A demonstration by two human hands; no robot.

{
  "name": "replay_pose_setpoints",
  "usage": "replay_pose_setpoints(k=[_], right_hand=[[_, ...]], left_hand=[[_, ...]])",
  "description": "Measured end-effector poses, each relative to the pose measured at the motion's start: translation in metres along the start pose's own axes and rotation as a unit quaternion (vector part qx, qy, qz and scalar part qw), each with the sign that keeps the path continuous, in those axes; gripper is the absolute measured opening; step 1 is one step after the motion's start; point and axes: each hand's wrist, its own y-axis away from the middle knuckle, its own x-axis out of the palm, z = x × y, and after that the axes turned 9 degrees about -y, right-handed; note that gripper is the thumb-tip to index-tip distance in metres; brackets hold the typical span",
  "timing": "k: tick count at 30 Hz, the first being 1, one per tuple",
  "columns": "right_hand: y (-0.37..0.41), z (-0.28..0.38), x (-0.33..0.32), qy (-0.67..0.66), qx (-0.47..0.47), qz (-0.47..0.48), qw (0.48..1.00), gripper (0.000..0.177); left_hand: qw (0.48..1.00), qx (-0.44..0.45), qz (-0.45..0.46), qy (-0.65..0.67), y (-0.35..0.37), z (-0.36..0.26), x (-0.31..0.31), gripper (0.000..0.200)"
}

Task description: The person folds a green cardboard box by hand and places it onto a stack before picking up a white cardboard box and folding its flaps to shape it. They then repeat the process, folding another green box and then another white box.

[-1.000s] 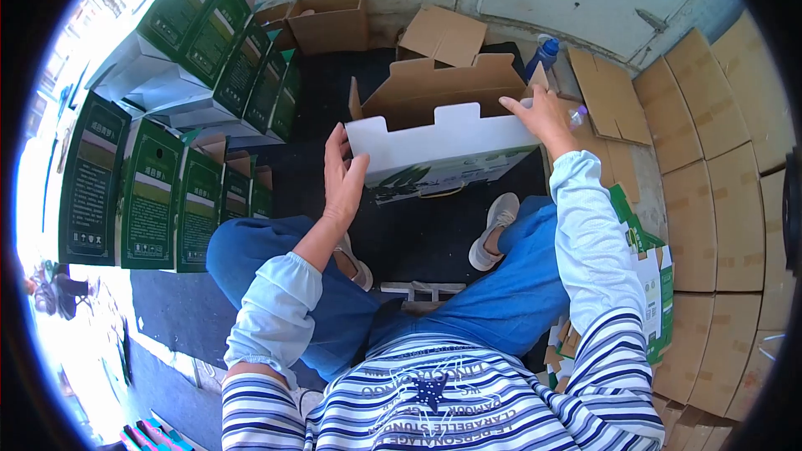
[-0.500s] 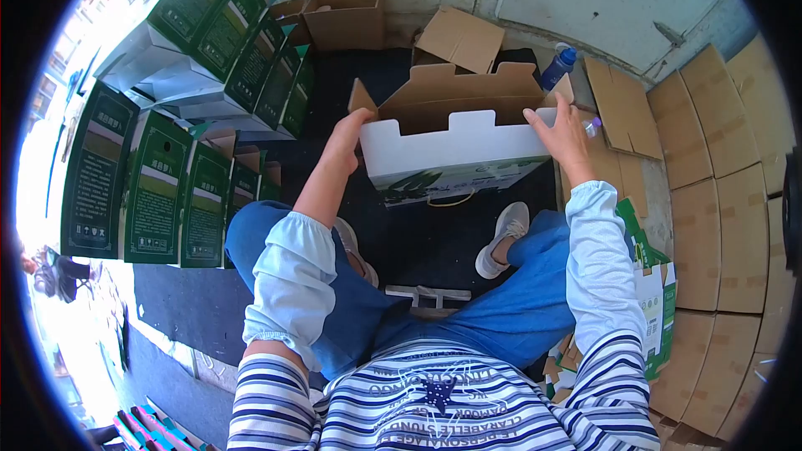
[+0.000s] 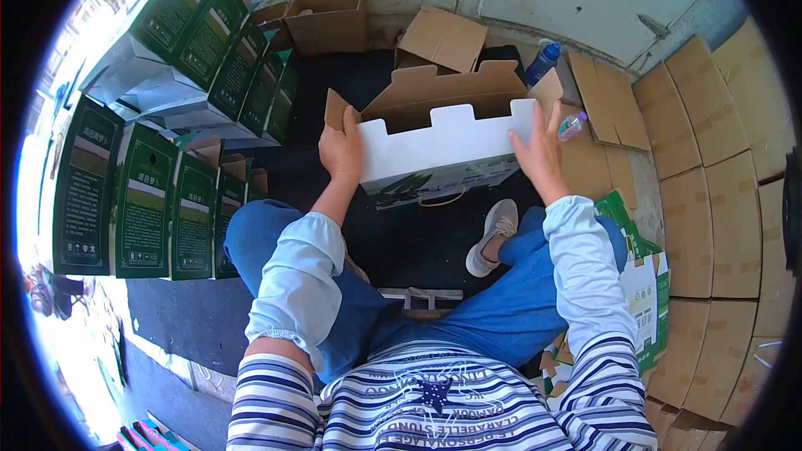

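Note:
A carton (image 3: 443, 144) with a white upper front panel, a printed green lower part and brown insides stands in front of me, its top uncovered and tabbed edges up. A string handle (image 3: 441, 198) hangs at its lower front. My left hand (image 3: 340, 150) is closed around the carton's left end, by the raised brown side flap (image 3: 336, 110). At the opposite end, my right hand (image 3: 540, 150) grips the front corner, thumb on the white panel and fingers by the right flap (image 3: 548, 90). The carton's underside is hidden from me.
Printed green cartons (image 3: 146, 209) are stacked on my left. Plain brown boxes (image 3: 681, 209) form a wall on my right. Behind the carton are a blue bottle (image 3: 544, 63) and loose cardboard (image 3: 443, 38); a small clear bottle (image 3: 573, 126) lies right. Flattened green-and-white cartons (image 3: 643, 301) rest by my right knee.
The view has shifted a little. My left hand has moved lower around the carton's left end, and my right hand sits further onto its front corner. Both still hold the carton.

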Motion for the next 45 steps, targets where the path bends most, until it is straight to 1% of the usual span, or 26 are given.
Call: replay_pose_setpoints(k=[1,4,5,7,10,11,13,15,19,22,23,24,26,27,30,31,33,35,36,39,42,45], right_hand=[[0.003,-0.01,0.009,0.051,-0.084,-0.034,0.995,0.067],[0.015,-0.009,0.017,0.129,-0.143,0.009,0.981,0.067],[0.018,-0.016,0.022,0.111,-0.128,0.054,0.984,0.069],[0.02,-0.005,0.015,0.123,-0.181,0.065,0.973,0.071],[0.023,0.009,0.018,0.115,-0.248,0.102,0.956,0.071],[0.024,0.012,0.019,0.108,-0.267,0.117,0.95,0.071],[0.026,0.006,0.029,0.125,-0.222,0.165,0.953,0.07],[0.027,0.004,0.035,0.141,-0.174,0.211,0.952,0.069],[0.024,0.003,0.035,0.135,-0.169,0.228,0.949,0.068],[0.024,0.003,0.034,0.125,-0.155,0.245,0.949,0.067],[0.023,0.003,0.034,0.123,-0.154,0.245,0.949,0.067],[0.023,0.003,0.033,0.121,-0.153,0.245,0.95,0.066],[0.024,0.002,0.034,0.116,-0.167,0.229,0.952,0.067],[0.025,0.001,0.033,0.114,-0.174,0.221,0.953,0.068],[0.02,0.0,0.025,0.075,-0.235,0.184,0.952,0.064],[0.016,0.001,0.021,0.034,-0.202,0.146,0.968,0.061],[0.005,0.001,0.011,-0.051,-0.136,0.072,0.987,0.054],[-0.008,-0.008,0.008,-0.037,-0.165,-0.121,0.978,0.052],[-0.015,-0.013,0.006,-0.03,-0.176,-0.217,0.96,0.052],[-0.029,-0.029,0.008,-0.067,-0.105,-0.241,0.962,0.058],[-0.03,-0.032,0.005,-0.091,-0.026,-0.197,0.976,0.063],[-0.034,-0.03,0.004,-0.135,0.024,-0.24,0.961,0.061]], left_hand=[[1.0,0.012,-0.02,0.006,0.002,-0.003,0.001,0.045],[0.999,0.027,-0.027,0.007,0.007,-0.011,-0.002,0.04],[0.999,0.032,-0.028,0.008,0.009,-0.014,-0.004,0.038],[0.999,0.041,-0.03,0.009,0.01,-0.017,-0.006,0.034],[0.999,0.047,0.001,-0.012,0.011,-0.02,-0.006,0.028],[0.997,0.069,-0.007,-0.02,0.012,-0.02,-0.006,0.027],[0.993,0.113,-0.023,-0.037,0.015,-0.019,-0.005,0.026],[0.985,0.161,-0.039,-0.039,0.017,-0.019,-0.005,0.031],[0.958,0.269,-0.048,-0.081,0.021,-0.017,-0.004,0.044],[0.933,0.337,-0.029,-0.121,0.034,-0.014,-0.006,0.049],[0.917,0.374,-0.007,-0.14,0.038,-0.007,-0.002,0.048],[0.91,0.386,0.005,-0.154,0.04,-0.007,-0.003,0.046],[0.894,0.409,0.027,-0.18,0.043,-0.007,-0.005,0.044],[0.888,0.408,0.066,-0.203,0.044,-0.004,-0.007,0.041],[0.881,0.402,0.089,-0.235,0.045,-0.001,-0.007,0.047],[0.882,0.396,0.093,-0.236,0.045,-0.001,-0.007,0.051],[0.883,0.396,0.089,-0.235,0.045,-0.001,-0.005,0.05],[0.886,0.391,0.087,-0.233,0.046,0.0,-0.005,0.05],[0.887,0.389,0.087,-0.232,0.045,-0.001,-0.005,0.05],[0.889,0.386,0.087,-0.232,0.045,-0.001,-0.003,0.049],[0.888,0.384,0.093,-0.235,0.045,0.0,-0.002,0.049],[0.889,0.383,0.093,-0.233,0.044,0.0,-0.002,0.048]])
